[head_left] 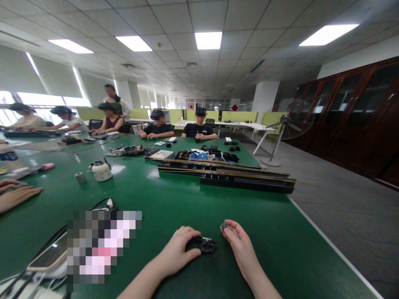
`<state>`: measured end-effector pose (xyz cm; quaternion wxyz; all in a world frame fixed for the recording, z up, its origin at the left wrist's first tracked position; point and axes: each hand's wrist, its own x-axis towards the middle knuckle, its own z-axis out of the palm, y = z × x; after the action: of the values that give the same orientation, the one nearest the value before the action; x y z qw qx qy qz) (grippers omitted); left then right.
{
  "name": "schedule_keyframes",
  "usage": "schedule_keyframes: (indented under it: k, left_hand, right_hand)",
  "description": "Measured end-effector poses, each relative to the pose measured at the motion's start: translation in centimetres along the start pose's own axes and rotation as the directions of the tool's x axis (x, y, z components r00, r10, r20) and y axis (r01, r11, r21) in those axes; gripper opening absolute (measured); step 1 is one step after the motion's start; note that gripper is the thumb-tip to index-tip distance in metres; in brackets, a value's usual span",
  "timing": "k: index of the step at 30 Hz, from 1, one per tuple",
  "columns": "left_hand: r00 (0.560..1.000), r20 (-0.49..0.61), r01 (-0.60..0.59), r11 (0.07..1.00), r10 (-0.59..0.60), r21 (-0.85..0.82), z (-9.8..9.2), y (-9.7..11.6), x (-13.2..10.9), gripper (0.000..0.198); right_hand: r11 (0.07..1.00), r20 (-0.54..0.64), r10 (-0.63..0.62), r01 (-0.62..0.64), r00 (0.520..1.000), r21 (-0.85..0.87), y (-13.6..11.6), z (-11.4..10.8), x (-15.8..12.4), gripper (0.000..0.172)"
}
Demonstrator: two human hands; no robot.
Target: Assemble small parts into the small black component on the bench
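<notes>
Nearest, L hand (180, 252) is curled, thumb and fingers closed round the left end of a small black part (207, 245), which sits low over the green table (152, 201), right in front of the wearer; can't tell if it's resting on it or lifted slightly. R hand (239, 245), just to the right, has thumb and index fingertip pinched on a tiny piece (223, 225), greyish w/ a bit of blue; exact type n/c, too small. Piece and part are apart.

Main risk, prob.: the tiny piece slips, since only fingertips hold it; a drop could bounce or skid on the smooth top, poss. off the right edge. 2nd: L grip takes one end only, so a push on the free end might twist the part. Fingers also hide some of it, so misalignment could go unseen.

Further L, cables (51, 240) run by a phone-like device (46, 257); a sleeve or wrist could snag them. Co-worker's hand (23, 198) lies flat beyond.

Farther fwd, thin rods (249, 171) lie along black rails (246, 184), tips seemingly past the table's R edge; a passer-by could knock them. Standing fan (283, 120) is well off, R; if on, could shift light bits.
</notes>
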<state>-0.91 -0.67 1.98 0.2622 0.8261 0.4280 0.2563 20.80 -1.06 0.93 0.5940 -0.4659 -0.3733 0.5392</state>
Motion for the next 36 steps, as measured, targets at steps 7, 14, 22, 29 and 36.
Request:
schedule_keyframes:
  k: [7, 14, 22, 29, 36]
  left_hand:
    - [1.000, -0.003, 0.005, 1.000, -0.005, -0.006, -0.02, 0.08, 0.00, 0.036]
    - [1.000, -0.002, -0.003, 1.000, 0.003, -0.002, -0.03, -0.11, 0.01, 0.036]
    - [1.000, 0.011, 0.012, 1.000, -0.012, 0.002, -0.33, 0.07, 0.00, 0.035]
    - [1.000, 0.006, 0.005, 1.000, -0.005, -0.001, -0.19, 0.16, -0.03, 0.035]
    - [1.000, 0.001, 0.006, 1.000, -0.006, -0.005, -0.28, 0.27, 0.01, 0.035]
  right_hand:
    - [1.000, -0.016, 0.010, -0.010, 1.000, 0.020, -0.54, 0.14, -0.13, 0.044]
    - [1.000, -0.004, 0.019, -0.019, 1.000, 0.012, -0.60, 0.13, -0.15, 0.043]
    - [0.999, 0.000, 0.018, -0.018, 1.000, 0.030, -0.35, 0.20, 0.00, 0.041]
    - [0.999, 0.006, 0.010, -0.010, 1.000, 0.046, -0.12, 0.02, 0.06, 0.042]
    - [0.999, -0.002, 0.016, -0.016, 1.000, 0.037, -0.20, 0.00, 0.05, 0.043]
